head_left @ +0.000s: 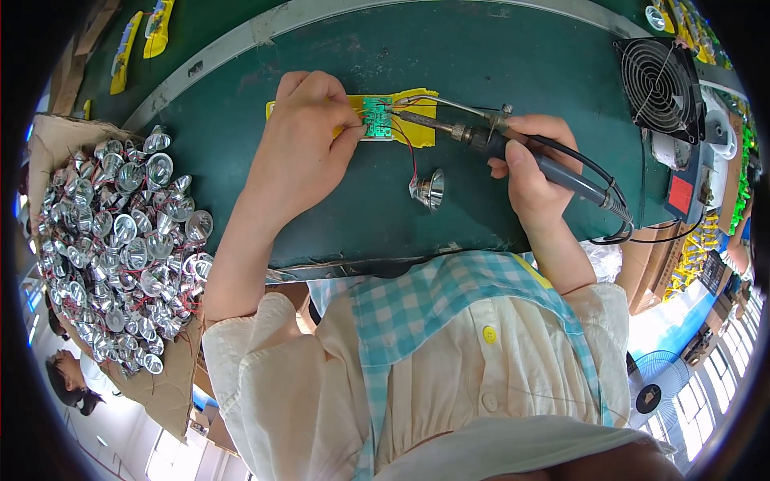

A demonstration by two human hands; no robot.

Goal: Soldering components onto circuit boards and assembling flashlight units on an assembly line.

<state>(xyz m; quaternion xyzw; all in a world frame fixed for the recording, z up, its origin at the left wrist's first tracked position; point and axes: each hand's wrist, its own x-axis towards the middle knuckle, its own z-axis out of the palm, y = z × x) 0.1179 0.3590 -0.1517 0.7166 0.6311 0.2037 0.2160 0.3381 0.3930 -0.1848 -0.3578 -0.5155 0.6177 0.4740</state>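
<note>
A small green circuit board [378,118] lies on a yellow wrapped piece [421,138] on the green bench. My left hand [307,144] rests over the left end of that piece. Its thumb and index finger are pinched at the board's left edge, where thin wires show; what is between the fingertips is hidden. My right hand [536,172] grips a soldering iron [573,178] with a thin metal feed tube clamped alongside. The iron's tip reaches the board's right side. From the board, red and dark wires run to a silvery reflector lamp [434,189] lying just below it.
At the left, a cardboard box [172,401] holds a heap of similar reflector lamps [124,228]. A black fan [656,84] stands at the far right, above a box with a red label [680,192]. The iron's cable loops rightward. Yellow pieces [126,52] lie beyond the metal rail [241,38].
</note>
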